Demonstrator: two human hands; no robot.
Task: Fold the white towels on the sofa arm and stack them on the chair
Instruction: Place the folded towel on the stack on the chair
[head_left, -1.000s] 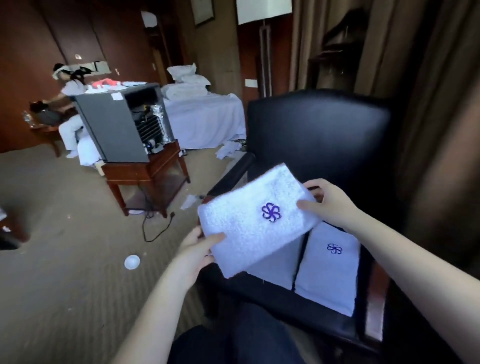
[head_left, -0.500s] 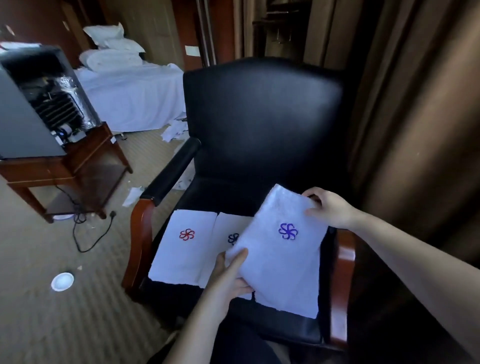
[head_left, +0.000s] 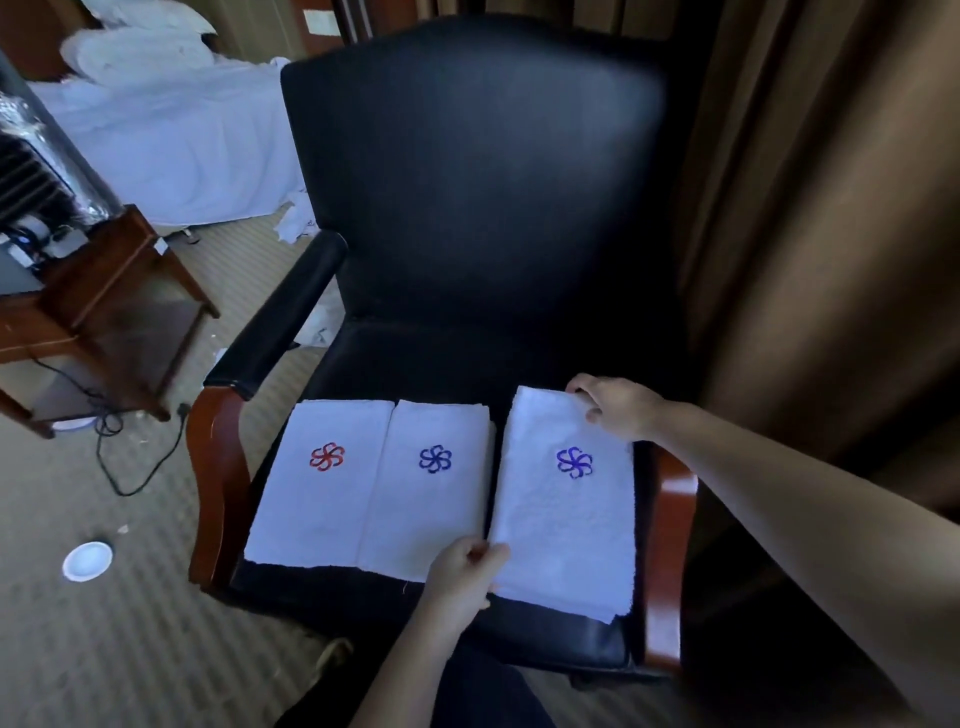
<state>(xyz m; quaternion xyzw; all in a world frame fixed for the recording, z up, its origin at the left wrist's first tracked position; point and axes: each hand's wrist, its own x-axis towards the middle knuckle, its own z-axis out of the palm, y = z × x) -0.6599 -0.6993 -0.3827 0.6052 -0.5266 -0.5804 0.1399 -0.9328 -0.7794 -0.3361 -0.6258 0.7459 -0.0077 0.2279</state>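
Three folded white towels lie side by side on the seat of the black leather chair (head_left: 467, 358). The left towel (head_left: 311, 499) bears a red flower mark, the middle towel (head_left: 431, 509) a dark blue one. The right towel (head_left: 566, 519), with a purple flower, lies flat on the seat's right side, on top of another folded towel. My left hand (head_left: 462, 571) pinches its near left corner. My right hand (head_left: 618, 405) holds its far right corner, fingers curled over the edge.
The chair's wooden arms (head_left: 213, 467) flank the seat. A wooden side table (head_left: 114, 291) with an appliance and a cable stands at the left. A bed (head_left: 171, 135), brown curtains (head_left: 831, 208), and a white lid (head_left: 87, 560) on the carpet are around.
Both hands carried the purple-marked towel rightward and down onto the seat's right side, where it now lies flat. The view came closer to the chair.
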